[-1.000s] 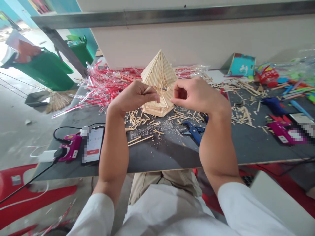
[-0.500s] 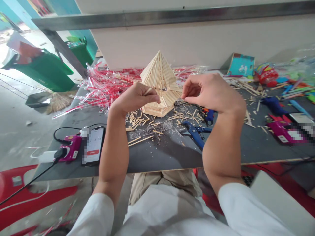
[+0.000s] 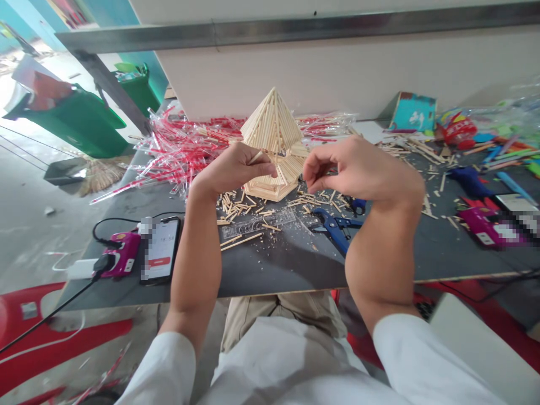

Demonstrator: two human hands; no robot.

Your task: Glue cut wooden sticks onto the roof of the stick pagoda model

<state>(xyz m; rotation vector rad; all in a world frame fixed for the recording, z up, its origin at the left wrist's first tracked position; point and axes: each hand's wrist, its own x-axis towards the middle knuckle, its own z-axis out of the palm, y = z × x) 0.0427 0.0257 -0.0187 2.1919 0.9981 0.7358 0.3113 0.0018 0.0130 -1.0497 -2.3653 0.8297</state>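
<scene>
A model house of thin wooden sticks [image 3: 272, 121] with a pointed roof and a layered base stands in the middle of the table. At its left front, my left hand [image 3: 236, 167] is closed in a pinch, a short wooden stick [image 3: 255, 158] poking up between thumb and fingers. My right hand [image 3: 350, 169] hovers to the right of the base, thumb and fingertips pinched together; whatever they may hold is too small to make out. Cut stick pieces [image 3: 236, 207] and a clear ruler [image 3: 259, 224] lie in front of the model. A blue-handled cutter [image 3: 335, 230] rests beneath my right hand.
Red-and-clear plastic wrappers [image 3: 177, 149] pile up at the back left. A phone [image 3: 160, 250] and a magenta power adapter [image 3: 123, 253] lie at the left front. Another magenta adapter [image 3: 481, 225], pens and plastic bags crowd the right side. A metal bar [image 3: 295, 35] runs behind.
My right hand has lowered and shifted slightly left, toward the front of the model. My left hand has stayed almost in place with the stick.
</scene>
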